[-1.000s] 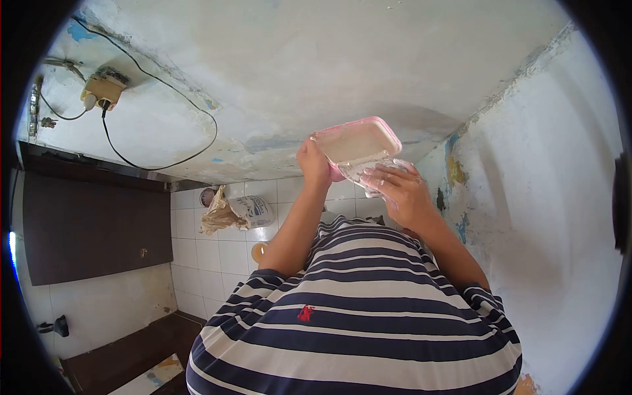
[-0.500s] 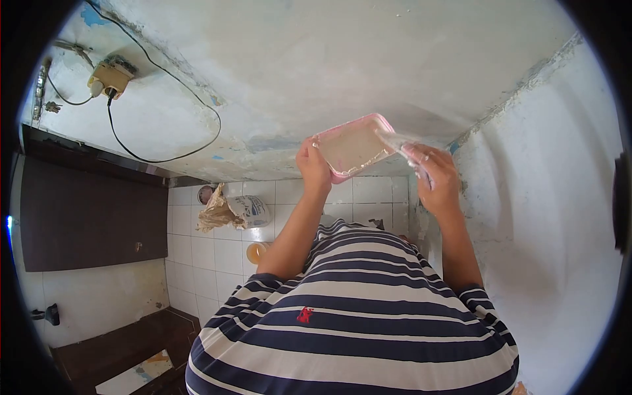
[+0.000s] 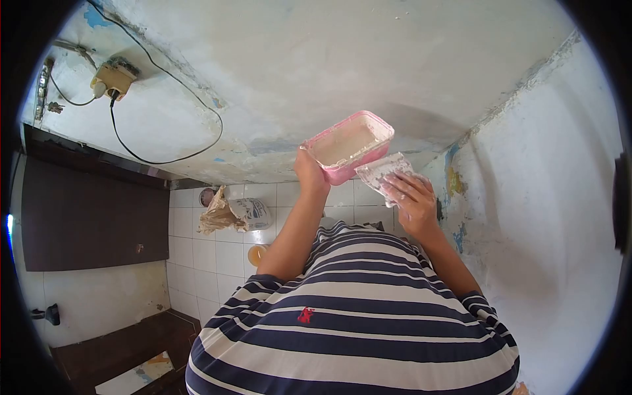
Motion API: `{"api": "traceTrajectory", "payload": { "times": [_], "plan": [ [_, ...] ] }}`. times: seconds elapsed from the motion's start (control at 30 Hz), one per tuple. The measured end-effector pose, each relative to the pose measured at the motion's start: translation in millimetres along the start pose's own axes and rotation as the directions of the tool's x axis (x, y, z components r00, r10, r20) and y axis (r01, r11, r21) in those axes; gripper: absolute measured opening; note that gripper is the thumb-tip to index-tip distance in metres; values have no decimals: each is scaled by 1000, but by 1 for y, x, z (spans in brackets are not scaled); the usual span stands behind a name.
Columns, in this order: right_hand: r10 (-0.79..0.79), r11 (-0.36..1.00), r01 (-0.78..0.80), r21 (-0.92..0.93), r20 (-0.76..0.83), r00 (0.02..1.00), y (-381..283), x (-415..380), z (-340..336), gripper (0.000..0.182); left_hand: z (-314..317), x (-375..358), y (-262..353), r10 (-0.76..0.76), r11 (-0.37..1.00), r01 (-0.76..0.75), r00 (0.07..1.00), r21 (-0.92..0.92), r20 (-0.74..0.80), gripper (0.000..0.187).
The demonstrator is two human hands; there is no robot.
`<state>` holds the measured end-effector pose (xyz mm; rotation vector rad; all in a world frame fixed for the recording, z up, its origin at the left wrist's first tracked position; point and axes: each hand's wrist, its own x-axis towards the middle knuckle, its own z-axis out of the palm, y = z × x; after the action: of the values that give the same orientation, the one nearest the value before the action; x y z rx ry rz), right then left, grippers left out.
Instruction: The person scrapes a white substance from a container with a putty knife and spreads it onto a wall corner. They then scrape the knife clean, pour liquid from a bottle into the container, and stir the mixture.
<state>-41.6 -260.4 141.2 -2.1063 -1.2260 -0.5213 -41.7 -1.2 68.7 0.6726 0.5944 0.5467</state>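
My left hand [image 3: 311, 170] grips the left end of a pink plastic tub [image 3: 355, 164], tilted so its inside shows. Whitish wall putty [image 3: 347, 145] lies in the tub and is smeared along its rim. In my right hand [image 3: 413, 199] is a flat, putty-coated scraper [image 3: 383, 172], its blade close by the tub's lower right corner. White smears cover the fingers of that hand, which are wrapped over the scraper.
A patchy plastered wall [image 3: 316, 72] rises ahead, meeting another wall [image 3: 540, 164] at right. A socket [image 3: 113, 80] with a looping black cable hangs at upper left. On the tiled floor stand a white sack [image 3: 251, 212] and a yellowish container [image 3: 257, 254].
My right hand has drawn the scraper out of the tub, down and to the left, turning its coated face into view. The tub has tipped, showing more of its pink side.
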Motion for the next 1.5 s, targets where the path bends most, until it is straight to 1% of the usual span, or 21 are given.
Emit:
{"api": "traceTrajectory", "payload": {
  "times": [0.03, 0.07, 0.1, 0.13, 0.17, 0.2, 0.23, 0.3, 0.33, 0.43, 0.47, 0.67, 1.0, 1.1, 1.2, 1.27, 1.3, 1.37, 1.4, 1.47, 1.5],
  "plan": [
    [-1, 1000, 1, -2, -2, 1000, 6, -10, 1, 27, -1, 0, 1, 37, 997, -38, 999, 60, 12, 39],
    [298, 930, -273, 246, -70, 952, 15, -24, 8, 27, -3, 0, 2, 74, 990, -76, 997, 118, 24, 39],
    [577, 728, -483, 487, -55, 815, 20, -31, 11, 27, -1, -2, 4, 74, 990, -76, 997, 116, 22, 39],
    [577, 728, -484, 486, -51, 815, 21, -18, 6, 27, 2, -7, 6, 79, 983, -82, 997, 163, 26, 40],
    [734, 392, -349, 851, -60, 676, 27, 1, 1, 28, 3, -11, 6, 83, 974, -87, 996, 210, 31, 40],
    [849, -3, -54, 999, 31, 527, 31, 17, 0, 30, 0, -12, 0, 81, 974, -86, 996, 211, 32, 40],
    [851, 0, -51, 999, 27, 524, 34, 22, 9, 30, -2, -10, -6, 40, 988, -44, 999, 145, 32, 40],
    [888, -239, -11, 971, 223, 402, 40, 26, 39, 37, -2, -9, -13, 1, 997, -5, 999, 81, 45, 41],
    [892, -276, -62, 959, 280, 355, 34, 27, 46, 33, -1, -12, -15, -23, 1000, 21, 998, 20, 63, 42],
    [915, -250, -183, 951, 294, 278, 14, 23, 56, 32, 1, -11, -11, -62, 994, 69, 994, -84, 92, 45],
    [907, -242, -163, 957, 282, 311, 12, 21, 57, 32, 0, -11, -10, -86, 988, 99, 991, -122, 104, 46],
    [910, -237, -247, 940, 303, 282, 2, 13, 49, 28, -5, -9, -8, -72, 988, 79, 995, -130, 62, 46],
    [899, -244, -255, 936, 317, 302, -2, -9, 46, 26, -8, 2, -19, -41, 995, 43, 999, -92, 19, 43],
    [889, -229, -303, 925, 325, 322, 3, -22, 45, 25, -3, 2, -16, -3, 999, 1, 999, -42, -50, 42],
    [896, -260, -290, 921, 342, 283, 9, -28, 44, 27, -1, 8, -3, 68, 988, -74, 997, -136, -45, 39],
    [946, -24, -204, 979, 88, 312, 11, -15, 32, 26, 6, -2, 12, 240, 970, -239, 970, 30, -29, 31],
    [944, -28, -209, 978, 94, 315, 16, -11, 25, 26, 3, -2, 12, 242, 970, -241, 970, 30, -37, 31],
    [859, 393, -392, 832, -180, 480, 30, -1, 9, 23, -3, -3, 10, 319, 940, -322, 947, 111, 40, 27],
    [860, 391, -396, 831, -178, 477, 32, 9, 3, 23, -5, -4, 7, 315, 941, -317, 948, 113, 39, 27],
    [711, 611, -383, 693, -268, 650, 35, 29, -9, 17, -6, -8, 0, 364, 893, -369, 929, 256, 70, 24],
    [713, 611, -384, 692, -270, 648, 37, 37, -13, 17, -5, -12, -2, 361, 894, -367, 930, 257, 72, 24]
  ]
}}
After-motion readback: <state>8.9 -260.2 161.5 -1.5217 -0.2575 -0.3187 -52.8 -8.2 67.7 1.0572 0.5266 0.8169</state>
